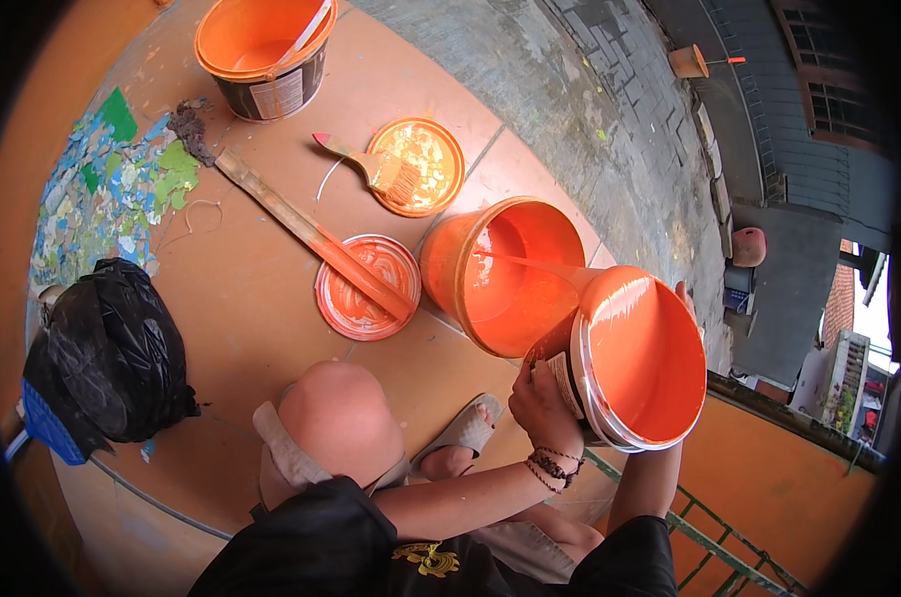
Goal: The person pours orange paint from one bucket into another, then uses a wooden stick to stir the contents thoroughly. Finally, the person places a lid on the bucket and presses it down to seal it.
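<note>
Orange paint [535, 266] runs from a tilted bucket [598, 422] into an orange bucket [449, 269] – the person holds the tilted one.

The left hand [545, 400] has its fingers curled against the outer wall of the tilted bucket, in a firm-looking grip; of the right hand [684, 297] only some fingers show, at the far side of this same bucket, so I cannot tell how far its grip is closed. The tilted bucket leans over the edge of the orange bucket, which is standing on the tiled floor [242, 298]. Beside it lies a paint-smeared lid [346, 323] with a long wooden stick [311, 231] resting across – and farther up, a brush [383, 174] lies on another lid [457, 164]. A third bucket [276, 95] stands near the top left.
</note>
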Available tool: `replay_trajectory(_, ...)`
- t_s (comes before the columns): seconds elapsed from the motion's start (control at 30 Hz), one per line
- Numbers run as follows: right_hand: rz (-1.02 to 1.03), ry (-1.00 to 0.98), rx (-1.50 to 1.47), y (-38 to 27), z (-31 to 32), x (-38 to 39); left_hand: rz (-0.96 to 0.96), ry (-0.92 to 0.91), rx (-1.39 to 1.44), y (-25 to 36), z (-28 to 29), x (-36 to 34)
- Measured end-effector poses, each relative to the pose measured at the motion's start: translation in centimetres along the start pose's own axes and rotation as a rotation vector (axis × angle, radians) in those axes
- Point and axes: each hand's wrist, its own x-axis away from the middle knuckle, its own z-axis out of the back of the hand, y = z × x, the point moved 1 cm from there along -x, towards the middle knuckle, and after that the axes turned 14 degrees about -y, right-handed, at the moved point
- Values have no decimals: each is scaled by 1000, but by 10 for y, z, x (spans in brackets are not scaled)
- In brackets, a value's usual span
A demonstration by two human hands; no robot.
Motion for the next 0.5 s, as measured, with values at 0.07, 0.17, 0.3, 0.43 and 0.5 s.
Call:
replay_trajectory(0.07, -1, 3, 1, 0, 1, 0, -15, 10, -53, 4, 0, 2)
replay_trajectory(0.17, -1, 2, 2, 0, 1, 1, -82, 22, -193, 10, 0, 6)
replay_trajectory(0.3, 4, -1, -1, 1, 2, 0, -60, -41, -242, 11, 4, 7)
replay_trajectory(0.43, 7, -11, -5, -1, 2, 0, -33, -52, -242, -2, 8, 7)
replay_trajectory(0.5, 8, -14, -7, -1, 2, 0, 30, -94, -130, 1, 12, 3)
